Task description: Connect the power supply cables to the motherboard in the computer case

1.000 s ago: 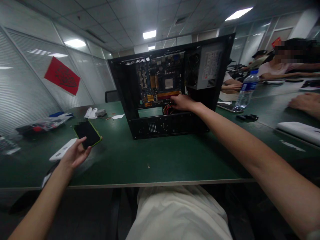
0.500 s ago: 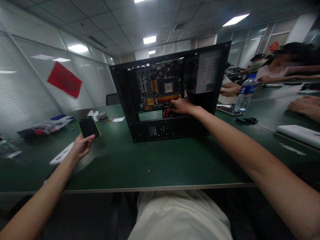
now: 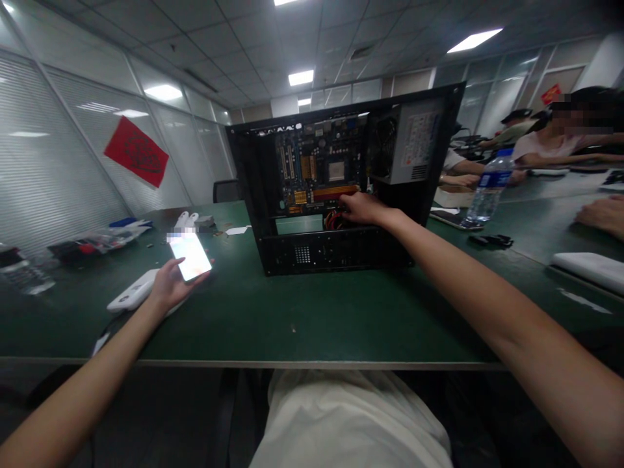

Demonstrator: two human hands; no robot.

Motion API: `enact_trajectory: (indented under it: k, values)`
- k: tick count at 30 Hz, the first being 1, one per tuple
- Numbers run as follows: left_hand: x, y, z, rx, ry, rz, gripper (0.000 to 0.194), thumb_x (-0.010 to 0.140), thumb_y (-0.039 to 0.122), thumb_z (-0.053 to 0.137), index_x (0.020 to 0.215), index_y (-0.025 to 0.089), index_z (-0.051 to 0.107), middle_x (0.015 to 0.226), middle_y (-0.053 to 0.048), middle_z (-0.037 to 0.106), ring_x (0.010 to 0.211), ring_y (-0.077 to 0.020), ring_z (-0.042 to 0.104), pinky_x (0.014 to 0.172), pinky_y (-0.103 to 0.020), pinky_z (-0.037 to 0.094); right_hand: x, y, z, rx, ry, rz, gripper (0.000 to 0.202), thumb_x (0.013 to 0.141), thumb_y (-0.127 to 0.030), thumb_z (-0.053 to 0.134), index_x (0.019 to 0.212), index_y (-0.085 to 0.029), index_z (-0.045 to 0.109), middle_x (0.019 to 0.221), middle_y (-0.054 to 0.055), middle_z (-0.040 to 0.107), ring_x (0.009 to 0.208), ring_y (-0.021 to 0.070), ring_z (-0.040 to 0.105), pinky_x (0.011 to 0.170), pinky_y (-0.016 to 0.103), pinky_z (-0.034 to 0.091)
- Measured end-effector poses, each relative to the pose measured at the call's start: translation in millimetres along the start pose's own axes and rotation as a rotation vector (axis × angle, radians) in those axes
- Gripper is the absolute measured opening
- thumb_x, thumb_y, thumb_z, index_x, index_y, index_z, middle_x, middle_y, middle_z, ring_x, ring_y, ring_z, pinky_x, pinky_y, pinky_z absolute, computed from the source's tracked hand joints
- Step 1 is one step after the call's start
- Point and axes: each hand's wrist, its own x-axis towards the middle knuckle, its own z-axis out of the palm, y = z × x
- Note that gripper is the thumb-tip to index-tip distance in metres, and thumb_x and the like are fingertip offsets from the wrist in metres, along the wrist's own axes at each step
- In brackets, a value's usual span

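Observation:
A black computer case (image 3: 341, 253) stands open on the green table (image 3: 292, 318), its motherboard (image 3: 316, 156) and grey power supply (image 3: 416, 146) showing inside. My right hand (image 3: 365, 209) reaches into the case, closed at the lower edge of the motherboard, beside the red and yellow cables (image 3: 334, 220); what its fingers grip is too small to make out. Off to the left, my left hand (image 3: 175, 279) holds a phone (image 3: 191, 255) with a bright white screen above the table.
A white device (image 3: 132, 292) lies beside my left forearm. Bagged items (image 3: 92, 242) are at the far left. Right of the case are a water bottle (image 3: 490, 185), a phone (image 3: 455, 219) and black clips (image 3: 491, 241). Another person's hand (image 3: 602, 214) rests at the right edge.
The phone's screen has gone from dark to bright white. My left hand has moved right with it, and its thumb has shifted. My right hand remains inside the case.

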Motion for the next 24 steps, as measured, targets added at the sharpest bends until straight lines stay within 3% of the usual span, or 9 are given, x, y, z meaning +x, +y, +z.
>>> enact_trajectory:
  k: [4,11,18,24]
  values:
    - [-0.1,-5.7,-0.6,0.059,-0.037,-0.003,0.057,0.088,0.009,0.053,0.144,0.012,0.054,0.122,-0.016,0.075,0.106,-0.0334,0.077,0.079,-0.047,0.069,0.1,1.2,0.9,0.019,0.001,-0.007,0.033,0.098,-0.034,0.062,0.126,-0.017,0.065,0.12,0.018,0.074,0.104,0.0331,0.071,0.072,0.034,0.046]
    - [3.3,-3.6,-4.7,0.103,-0.024,0.023,0.042,0.101,0.039,0.052,0.139,0.021,0.058,0.116,-0.013,0.074,0.094,-0.0329,0.078,0.065,-0.045,0.066,1.1,1.6,1.1,0.03,-0.005,-0.007,0.034,0.098,-0.033,0.062,0.127,-0.017,0.064,0.124,0.017,0.073,0.108,0.0321,0.07,0.075,0.033,0.047]
    - [8.7,-1.8,-7.2,0.135,0.125,0.039,0.043,0.106,0.045,0.044,0.138,0.02,0.055,0.099,-0.01,0.074,0.076,-0.0274,0.077,0.057,-0.039,0.063,2.8,2.5,4.5,0.015,-0.002,-0.005,0.033,0.099,-0.034,0.06,0.126,-0.016,0.065,0.122,0.017,0.073,0.108,0.0325,0.07,0.078,0.033,0.047]
    - [7.3,-1.6,-9.1,0.108,0.007,0.046,0.047,0.104,0.048,0.045,0.141,0.021,0.055,0.104,-0.012,0.075,0.084,-0.0302,0.078,0.06,-0.041,0.064,3.4,4.7,5.7,0.023,-0.004,-0.006,0.034,0.098,-0.035,0.061,0.127,-0.018,0.064,0.124,0.016,0.073,0.11,0.0325,0.069,0.08,0.034,0.048]
